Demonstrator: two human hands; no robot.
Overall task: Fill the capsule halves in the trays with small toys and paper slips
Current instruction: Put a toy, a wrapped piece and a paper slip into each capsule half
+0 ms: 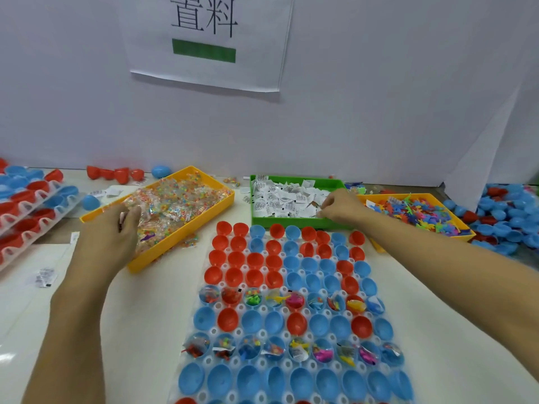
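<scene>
A clear tray (264, 309) of red and blue capsule halves lies in front of me; two of its rows hold toys and slips. My left hand (112, 233) reaches into the yellow bin (204, 205) of small clear packets of coloured beads, fingers curled around some packets. My right hand (341, 207) is at the near right corner of the green bin (294, 221) of white paper slips, fingertips pinching at the slips. A second yellow bin (376, 198) on the right holds small coloured plastic toy figures.
Stacked trays of red and blue halves (26, 205) stand at the left. Loose red halves (115, 173) and a blue half lie by the white wall. A heap of blue and red halves (507, 217) fills the right. Stray slips (45, 277) lie on the table.
</scene>
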